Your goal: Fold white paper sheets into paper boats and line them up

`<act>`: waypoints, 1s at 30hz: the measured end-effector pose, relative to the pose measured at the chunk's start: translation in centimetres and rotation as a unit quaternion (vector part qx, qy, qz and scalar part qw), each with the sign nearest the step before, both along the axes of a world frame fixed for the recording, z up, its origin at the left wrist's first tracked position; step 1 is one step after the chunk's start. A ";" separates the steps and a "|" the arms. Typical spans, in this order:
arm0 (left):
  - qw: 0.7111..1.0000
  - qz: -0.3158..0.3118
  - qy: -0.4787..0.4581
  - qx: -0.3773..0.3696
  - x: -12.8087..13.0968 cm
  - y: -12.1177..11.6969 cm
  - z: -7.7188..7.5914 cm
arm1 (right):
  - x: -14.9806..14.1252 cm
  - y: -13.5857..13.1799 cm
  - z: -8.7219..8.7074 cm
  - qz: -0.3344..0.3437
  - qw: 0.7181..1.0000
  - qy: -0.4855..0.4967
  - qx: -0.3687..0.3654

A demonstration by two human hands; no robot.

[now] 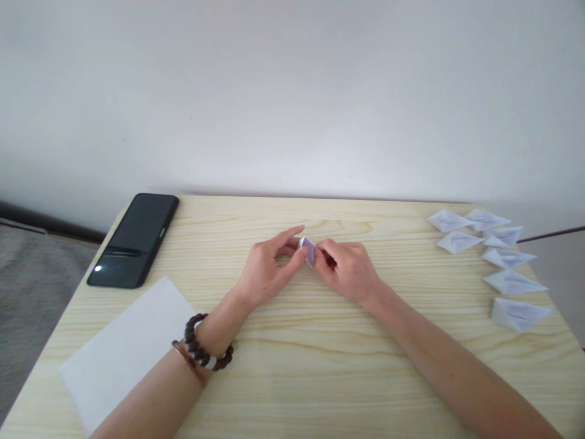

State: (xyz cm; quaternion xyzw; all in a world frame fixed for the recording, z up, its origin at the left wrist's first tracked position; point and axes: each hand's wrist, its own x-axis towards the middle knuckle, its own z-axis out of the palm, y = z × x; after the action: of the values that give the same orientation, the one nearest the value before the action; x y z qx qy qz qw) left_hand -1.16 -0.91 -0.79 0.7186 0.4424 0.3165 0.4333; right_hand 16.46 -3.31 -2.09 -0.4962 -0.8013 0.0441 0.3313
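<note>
A small folded piece of white paper point(308, 251) is held between my two hands, just above the middle of the table. My left hand point(273, 266) pinches its left side with the thumb in front, while the index finger stretches out past it. On the other side, my right hand point(346, 266) is closed with thumb and fingertips at the paper's right edge. The fingers partly cover the paper, so its full shape is hidden. Dark beads circle my left wrist.
Several folded white paper boats point(515, 282) lie at the right side of the wooden table point(311, 378). A black phone point(137, 241) rests at the back left, with a white sheet of paper point(132, 347) in front of it. Behind the table stands a white wall point(292, 97).
</note>
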 end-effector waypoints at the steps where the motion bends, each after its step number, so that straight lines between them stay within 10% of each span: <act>1: 0.999 0.016 0.016 0.028 0.0 -0.1 0.0 | 0.0 0.0 -0.1 -0.009 1.000 0.002 0.003; 8: 0.949 0.073 0.201 0.233 0.1 0.1 -0.1 | -0.4 -0.2 -0.5 -0.036 0.999 0.007 0.032; 18: 0.931 0.034 0.162 0.325 0.7 -0.6 -0.6 | -1.1 -0.3 -0.5 -0.075 0.996 0.039 -0.042; 30: 0.986 0.069 0.114 0.101 0.6 -0.4 -0.3 | 0.0 0.1 -0.7 0.016 0.990 -0.007 0.143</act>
State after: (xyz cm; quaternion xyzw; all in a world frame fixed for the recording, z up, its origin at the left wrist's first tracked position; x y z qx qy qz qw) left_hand -0.55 -1.31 -1.10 0.7578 0.5033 0.3047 0.2819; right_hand 16.44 -3.21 -2.80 -0.4312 -0.8097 -0.0690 0.3920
